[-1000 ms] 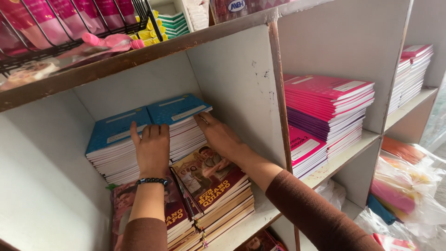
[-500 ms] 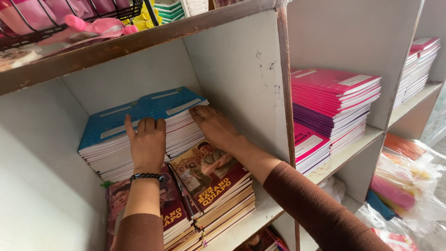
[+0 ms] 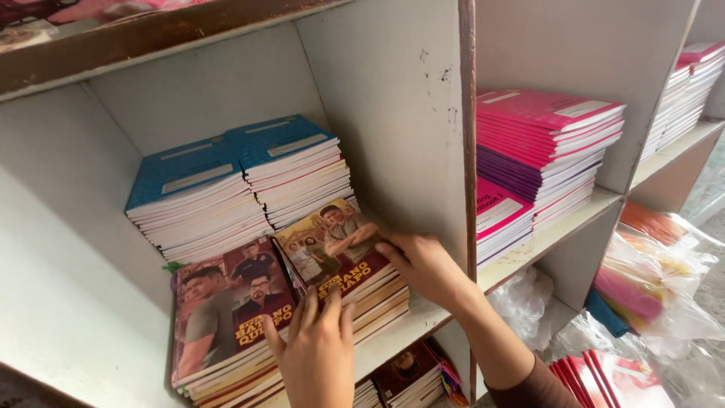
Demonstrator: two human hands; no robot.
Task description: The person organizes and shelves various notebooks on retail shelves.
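Two stacks of photo-cover notebooks lie at the front of a white shelf compartment, a left stack (image 3: 226,317) and a right stack (image 3: 340,257). My left hand (image 3: 317,347) rests flat, fingers spread, on the front edge where the two stacks meet. My right hand (image 3: 423,264) presses its fingers against the right side of the right stack. Behind them sit two taller stacks of blue-cover notebooks, the left blue stack (image 3: 189,196) and the right blue stack (image 3: 291,166). Neither hand grips anything.
A white divider (image 3: 423,113) separates this compartment from pink and purple notebook stacks (image 3: 544,143). More pink stacks (image 3: 691,83) sit farther right. Plastic-wrapped packs (image 3: 649,287) lie low on the right. More notebooks (image 3: 408,374) fill the shelf below.
Both hands have come forward, off the blue stacks at the back and onto the photo-cover stacks at the front. The view has moved closer and tilted down.
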